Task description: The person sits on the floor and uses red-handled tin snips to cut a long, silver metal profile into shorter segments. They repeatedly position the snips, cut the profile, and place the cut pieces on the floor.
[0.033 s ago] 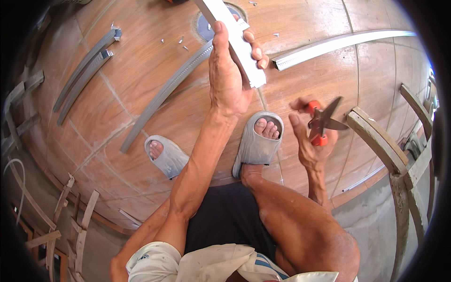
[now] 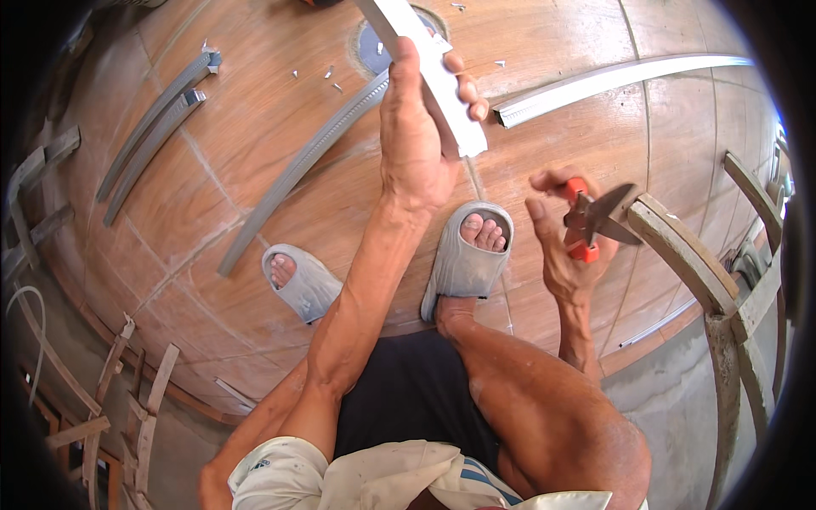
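Note:
My left hand (image 2: 416,127) is wrapped round a pale metal channel (image 2: 444,93), thumb along one side and fingertips on the other. The channel's cut end points down toward me; its far end runs out past the upper edge. To the right, my right hand (image 2: 571,242) holds red-handled tin snips (image 2: 586,217), apart from the channel. Their blades are pressed nearly together and point right, toward a wooden frame. Part of the grip is hidden behind the handles.
Two short grey channels (image 2: 157,140) lie at the upper left, and a longer grey channel (image 2: 297,174) lies left of my left hand. At right are a white metal channel (image 2: 595,85) and a wooden frame (image 2: 684,246). Small metal scraps (image 2: 328,73) litter the tiled floor.
The blades of the tin snips have come together from apart. My right hand has shifted slightly right; the channel in my left hand has moved a little right.

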`<state>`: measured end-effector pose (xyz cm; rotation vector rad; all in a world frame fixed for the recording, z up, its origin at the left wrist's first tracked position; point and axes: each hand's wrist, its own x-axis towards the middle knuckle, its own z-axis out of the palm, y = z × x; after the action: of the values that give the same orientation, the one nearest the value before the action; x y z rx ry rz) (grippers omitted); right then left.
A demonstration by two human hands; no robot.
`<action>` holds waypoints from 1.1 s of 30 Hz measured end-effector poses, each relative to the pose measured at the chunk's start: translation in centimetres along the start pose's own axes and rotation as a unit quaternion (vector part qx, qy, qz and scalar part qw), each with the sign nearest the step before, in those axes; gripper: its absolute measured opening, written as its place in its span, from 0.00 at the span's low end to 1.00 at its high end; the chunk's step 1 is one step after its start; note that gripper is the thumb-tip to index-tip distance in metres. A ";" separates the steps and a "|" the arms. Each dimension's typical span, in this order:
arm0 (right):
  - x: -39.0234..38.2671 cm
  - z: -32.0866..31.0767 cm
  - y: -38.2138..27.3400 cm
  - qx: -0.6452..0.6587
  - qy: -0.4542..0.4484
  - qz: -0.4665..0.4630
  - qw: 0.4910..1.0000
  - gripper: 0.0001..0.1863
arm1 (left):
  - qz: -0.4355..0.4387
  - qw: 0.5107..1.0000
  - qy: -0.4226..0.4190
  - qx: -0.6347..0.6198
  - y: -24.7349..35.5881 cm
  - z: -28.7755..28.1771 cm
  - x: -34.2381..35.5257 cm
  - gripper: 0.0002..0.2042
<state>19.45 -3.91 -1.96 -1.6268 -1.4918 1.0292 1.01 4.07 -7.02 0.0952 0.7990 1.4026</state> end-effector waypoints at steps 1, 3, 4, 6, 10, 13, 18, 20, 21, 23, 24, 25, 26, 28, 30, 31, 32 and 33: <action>0.9 0.3 -0.4 0.000 0.015 -0.028 0.999 0.22 | -0.004 1.000 0.008 0.017 0.3 0.4 -0.2 0.25; 2.5 0.6 -0.9 -0.025 0.009 -0.072 0.997 0.22 | -0.038 0.999 -0.001 0.002 1.0 1.5 -0.7 0.22; 3.2 0.7 -1.2 -0.039 0.006 -0.093 0.995 0.22 | -0.042 0.999 -0.003 -0.007 1.3 1.8 -0.7 0.21; 4.2 1.1 -1.7 0.030 0.004 -0.090 0.996 0.26 | -0.048 0.998 -0.008 -0.025 1.6 2.2 -0.8 0.20; 4.4 2.7 -2.8 0.160 -0.011 -0.052 0.986 0.29 | -0.056 0.991 -0.039 -0.118 2.0 1.5 -0.9 0.22; 3.9 3.5 -2.3 0.112 -0.032 -0.081 0.990 0.27 | -0.059 0.987 -0.032 -0.145 2.2 1.3 -1.4 0.22; 3.6 4.8 -2.2 0.132 -0.006 -0.078 0.988 0.25 | -0.055 0.990 -0.029 -0.123 3.0 1.6 -2.1 0.21; 3.9 5.2 -2.3 0.129 0.000 -0.103 0.986 0.23 | -0.036 0.995 -0.020 -0.086 3.4 1.9 -2.1 0.22; 4.0 5.3 -2.5 0.146 0.004 -0.096 0.985 0.22 | -0.030 0.998 -0.011 -0.056 3.6 2.1 -2.1 0.22; 4.4 5.5 -2.9 0.182 0.013 -0.084 0.980 0.21 | -0.025 0.999 0.017 0.020 4.3 3.0 -2.2 0.30; 4.5 5.3 -3.0 0.162 0.012 -0.091 0.983 0.20 | 0.017 0.994 0.024 0.106 4.4 2.6 -2.4 0.31; 4.6 4.8 -2.9 0.137 0.015 -0.099 0.985 0.20 | 0.056 0.980 0.028 0.188 3.8 1.7 -2.5 0.32; 4.7 4.5 -3.0 0.115 0.018 -0.107 0.987 0.19 | 0.096 0.957 0.032 0.270 3.8 1.3 -2.7 0.34; 5.0 4.4 -3.2 0.118 0.018 -0.109 0.987 0.19 | 0.216 0.912 0.004 0.348 4.1 -0.2 -4.3 0.36; 5.3 4.4 -3.5 0.118 0.013 -0.117 0.986 0.20 | 0.322 0.841 -0.072 0.429 4.3 -2.6 -5.4 0.37; 5.3 4.2 -3.8 0.108 0.006 -0.109 0.988 0.20 | 0.337 0.851 -0.104 0.389 4.3 -2.8 -5.4 0.36; 5.3 3.9 -4.3 0.098 0.000 -0.101 0.990 0.20 | 0.337 0.835 -0.087 0.425 4.3 -2.9 -5.5 0.34; 5.3 3.7 -4.6 0.088 -0.007 -0.093 0.992 0.20 | 0.337 0.818 -0.070 0.461 4.2 -2.9 -5.6 0.33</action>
<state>14.17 1.79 -0.04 -1.3348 -1.4852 1.0373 -3.82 -1.25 -4.59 1.3348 1.3386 1.4921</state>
